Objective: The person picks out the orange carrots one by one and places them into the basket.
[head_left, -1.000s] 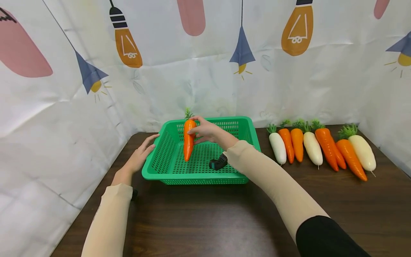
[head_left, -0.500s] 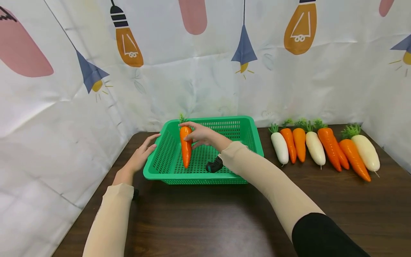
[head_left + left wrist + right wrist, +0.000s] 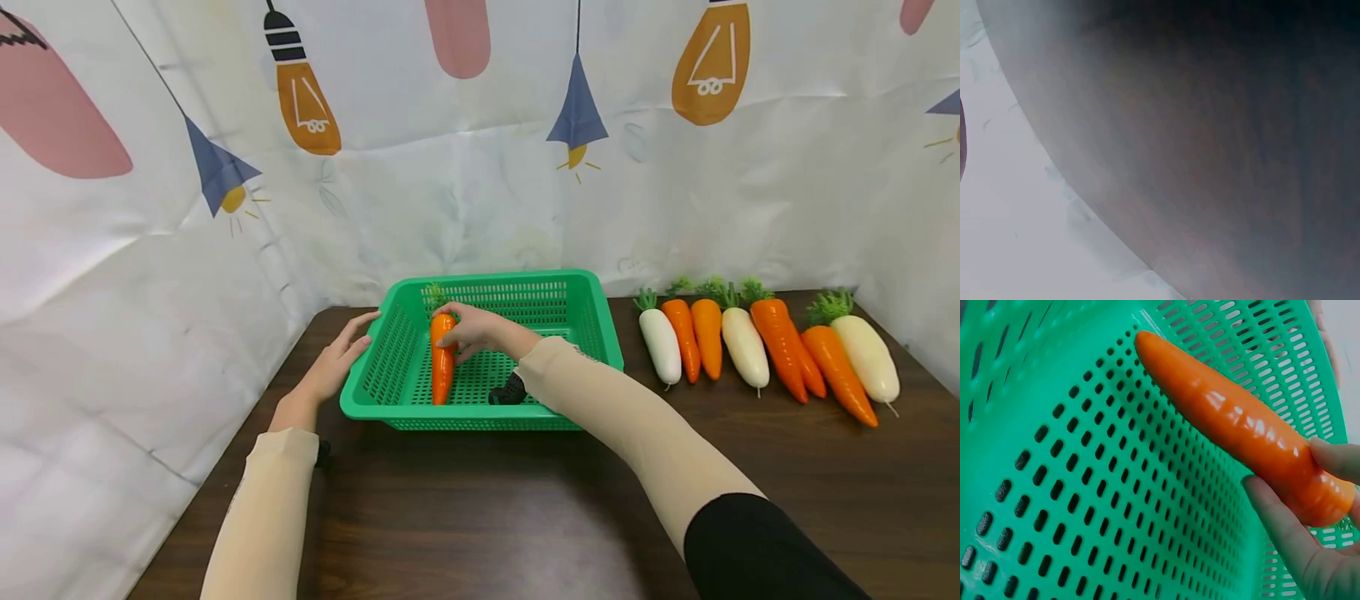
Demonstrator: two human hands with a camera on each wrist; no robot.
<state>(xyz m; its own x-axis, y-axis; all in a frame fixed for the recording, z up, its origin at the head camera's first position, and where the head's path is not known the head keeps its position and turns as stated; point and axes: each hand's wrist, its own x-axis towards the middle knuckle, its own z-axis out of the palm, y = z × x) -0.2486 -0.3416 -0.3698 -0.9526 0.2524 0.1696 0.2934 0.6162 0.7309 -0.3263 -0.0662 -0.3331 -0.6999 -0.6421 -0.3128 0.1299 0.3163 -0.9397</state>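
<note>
A green perforated plastic basket [image 3: 480, 412] stands on the dark table. Inside its left part, my right hand [image 3: 483, 328] holds an orange carrot [image 3: 442, 367] near its thick leafy end, thumb and fingers on either side. The right wrist view shows the carrot [image 3: 1229, 419] slanting close over the basket floor [image 3: 1129, 506], its tip toward a corner. My left hand [image 3: 333, 367] rests at the basket's left rim with fingers extended along it. The left wrist view has only tabletop [image 3: 1197, 162] and white cloth, no hand.
Right of the basket lies a row of several carrots and white radishes with green tops, among them a white radish [image 3: 662, 346] nearest the basket and a carrot [image 3: 840, 375] farther right. A patterned white curtain [image 3: 480, 192] hangs behind the table [image 3: 465, 517].
My right hand has lowered the carrot from rim height down into the basket's left part. The left hand stays at the rim, and the head view has shifted slightly.
</note>
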